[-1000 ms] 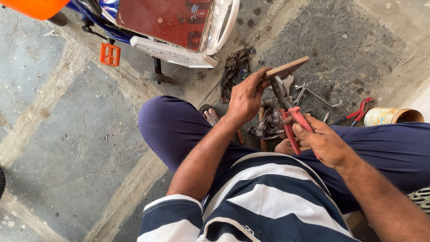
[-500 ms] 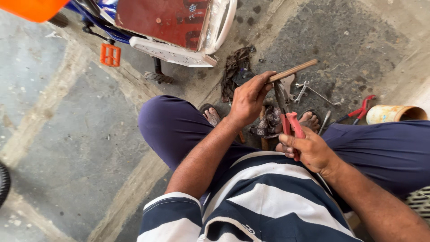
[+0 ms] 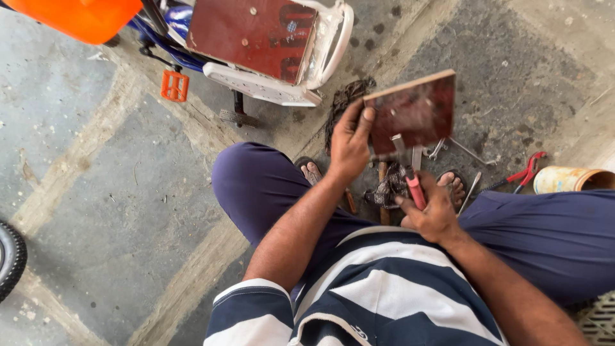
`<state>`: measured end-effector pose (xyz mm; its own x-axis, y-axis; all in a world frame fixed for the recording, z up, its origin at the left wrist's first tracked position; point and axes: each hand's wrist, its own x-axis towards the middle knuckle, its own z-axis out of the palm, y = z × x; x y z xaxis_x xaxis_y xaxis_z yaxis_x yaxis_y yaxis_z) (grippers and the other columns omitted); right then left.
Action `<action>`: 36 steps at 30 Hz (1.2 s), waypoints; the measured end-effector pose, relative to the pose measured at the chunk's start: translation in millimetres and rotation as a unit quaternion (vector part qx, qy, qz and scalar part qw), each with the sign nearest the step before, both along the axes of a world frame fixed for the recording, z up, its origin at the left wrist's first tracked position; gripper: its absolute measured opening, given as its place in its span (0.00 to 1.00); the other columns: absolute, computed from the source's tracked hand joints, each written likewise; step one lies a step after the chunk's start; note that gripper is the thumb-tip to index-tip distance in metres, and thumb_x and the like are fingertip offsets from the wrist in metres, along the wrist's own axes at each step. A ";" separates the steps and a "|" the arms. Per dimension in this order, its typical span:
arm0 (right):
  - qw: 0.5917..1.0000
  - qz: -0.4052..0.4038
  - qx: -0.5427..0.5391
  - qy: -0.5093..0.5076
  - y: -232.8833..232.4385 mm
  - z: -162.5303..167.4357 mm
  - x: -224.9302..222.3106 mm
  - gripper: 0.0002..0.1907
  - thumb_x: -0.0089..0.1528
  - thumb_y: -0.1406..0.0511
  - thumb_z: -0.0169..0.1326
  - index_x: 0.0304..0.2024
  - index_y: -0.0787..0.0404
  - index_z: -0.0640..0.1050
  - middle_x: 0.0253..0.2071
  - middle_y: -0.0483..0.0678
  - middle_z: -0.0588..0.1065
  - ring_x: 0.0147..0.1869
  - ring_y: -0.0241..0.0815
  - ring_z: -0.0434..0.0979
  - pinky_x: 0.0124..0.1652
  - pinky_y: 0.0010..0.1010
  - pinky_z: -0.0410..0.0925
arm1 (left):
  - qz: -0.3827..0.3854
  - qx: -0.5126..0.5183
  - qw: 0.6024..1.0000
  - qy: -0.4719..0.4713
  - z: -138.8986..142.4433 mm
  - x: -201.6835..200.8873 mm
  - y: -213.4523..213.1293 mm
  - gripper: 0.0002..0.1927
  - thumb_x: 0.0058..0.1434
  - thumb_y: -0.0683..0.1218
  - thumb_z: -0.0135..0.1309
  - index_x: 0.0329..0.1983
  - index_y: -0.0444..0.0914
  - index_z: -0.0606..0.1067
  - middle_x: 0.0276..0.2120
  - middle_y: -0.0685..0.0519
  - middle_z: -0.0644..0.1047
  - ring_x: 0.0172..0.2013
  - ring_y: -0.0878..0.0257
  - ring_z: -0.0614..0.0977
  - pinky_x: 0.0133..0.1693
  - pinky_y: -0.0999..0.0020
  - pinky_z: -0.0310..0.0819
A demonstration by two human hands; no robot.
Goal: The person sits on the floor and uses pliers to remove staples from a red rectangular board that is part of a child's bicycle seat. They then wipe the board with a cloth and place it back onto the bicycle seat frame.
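Observation:
My left hand [image 3: 350, 144] grips the left edge of a small dark red wooden board [image 3: 413, 114], holding it up so its flat face shows. My right hand [image 3: 432, 211] is closed around the red handles of a pair of pliers [image 3: 410, 176], whose metal jaws touch the board's lower edge. Both hands are above my feet in sandals, between my knees in dark blue trousers. A dark rag [image 3: 386, 191] lies on the ground just under the pliers.
Spanners and metal rods [image 3: 458, 150] lie on the concrete beyond my feet, with a red-handled tool [image 3: 525, 172] and a rusty can [image 3: 570, 180] at the right. A small cycle with a white seat frame [image 3: 269, 86], an orange pedal [image 3: 174, 86] and an orange tub [image 3: 80, 18] stands ahead. A tyre [image 3: 9, 256] is at left.
My left hand has tilted the board from edge-on to face-on. The pliers have moved from beside the board to its lower edge.

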<state>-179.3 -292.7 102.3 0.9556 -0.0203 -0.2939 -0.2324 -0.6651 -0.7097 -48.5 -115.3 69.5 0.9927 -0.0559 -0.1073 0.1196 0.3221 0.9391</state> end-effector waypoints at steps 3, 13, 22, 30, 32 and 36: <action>0.990 0.027 0.076 -0.115 -25.3 -11.1 1.0 0.35 0.58 0.61 0.64 0.63 0.65 0.64 0.48 0.58 0.77 0.51 0.53 0.80 0.51 0.43 0.71 | 0.076 0.204 0.973 -0.072 5.4 2.8 4.9 0.21 0.74 0.52 0.50 0.61 0.33 0.74 0.46 0.44 0.83 0.48 0.55 0.83 0.49 0.59 0.78; 0.931 0.128 -0.242 0.239 -87.0 -122.0 84.8 0.23 0.60 0.49 0.60 0.46 0.58 0.81 0.49 0.59 0.79 0.55 0.63 0.77 0.50 0.53 0.69 | 0.110 0.334 0.934 -0.068 -16.6 5.1 4.3 0.21 0.75 0.54 0.47 0.62 0.36 0.73 0.46 0.41 0.83 0.46 0.48 0.86 0.46 0.56 0.80; 0.895 0.163 -0.354 0.219 -67.8 -129.5 74.0 0.28 0.58 0.53 0.59 0.59 0.53 0.76 0.62 0.60 0.70 0.66 0.66 0.66 0.57 0.63 0.61 | 0.109 0.304 0.946 -0.009 -37.8 12.1 3.9 0.25 0.74 0.56 0.46 0.65 0.35 0.72 0.48 0.43 0.83 0.49 0.52 0.86 0.49 0.56 0.81; 0.843 0.219 -0.442 0.215 -71.1 -124.6 65.2 0.21 0.67 0.56 0.48 0.58 0.54 0.79 0.62 0.60 0.71 0.66 0.65 0.68 0.56 0.68 0.61 | 0.102 0.283 0.954 -0.014 -47.5 14.4 -0.6 0.25 0.74 0.56 0.47 0.65 0.35 0.72 0.51 0.43 0.83 0.52 0.54 0.85 0.52 0.57 0.80; 0.837 0.227 -0.453 0.206 -75.4 -131.1 62.4 0.21 0.70 0.53 0.45 0.57 0.55 0.80 0.62 0.60 0.72 0.65 0.65 0.69 0.55 0.69 0.61 | 0.100 0.286 0.953 -0.015 -53.1 14.4 -0.1 0.25 0.74 0.56 0.47 0.66 0.35 0.71 0.51 0.43 0.82 0.52 0.54 0.84 0.52 0.57 0.80; 0.875 0.188 -0.424 0.140 -85.9 -141.8 56.2 0.24 0.70 0.48 0.43 0.58 0.52 0.79 0.57 0.59 0.74 0.61 0.65 0.70 0.53 0.68 0.61 | 0.071 0.228 0.971 -0.026 -56.5 13.8 -0.6 0.24 0.72 0.49 0.51 0.66 0.32 0.69 0.54 0.40 0.80 0.55 0.49 0.82 0.56 0.56 0.77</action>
<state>-123.1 -378.7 -39.5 0.8351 -0.0448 -0.5483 0.0296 -0.9916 0.1261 -34.7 -115.9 13.0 0.9917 0.1230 -0.0376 0.0523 -0.1190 0.9915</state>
